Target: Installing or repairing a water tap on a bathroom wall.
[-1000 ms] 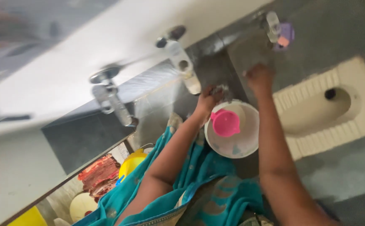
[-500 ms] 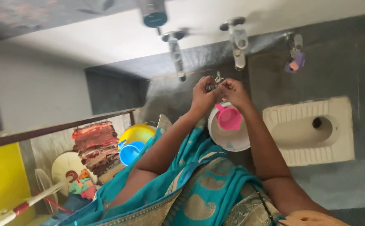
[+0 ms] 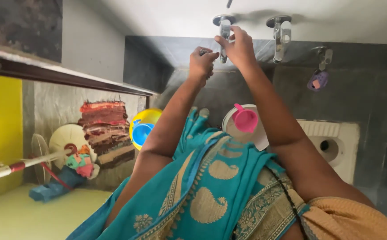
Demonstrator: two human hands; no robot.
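My right hand (image 3: 239,44) reaches up to the left of two chrome wall taps (image 3: 224,26), its fingers closed around the tap body. My left hand (image 3: 202,63) is curled into a fist just left of and below that tap, with a small dark bit showing at its top; what it is cannot be told. Below the hands stands a white bucket (image 3: 260,138) with a pink mug (image 3: 246,120) in it. A teal patterned garment (image 3: 211,186) drapes over my front.
A second chrome tap (image 3: 280,32) and a smaller tap with a purple item (image 3: 319,80) are on the wall at right. A white squat toilet pan (image 3: 331,144) lies right of the bucket. A yellow and a blue tub (image 3: 143,129), folded cloths (image 3: 104,129) and a mop (image 3: 47,178) are at left.
Both hands have risen from just above the bucket to the left tap. The right hand now grips it. The view has swung, so the taps sit at the top.
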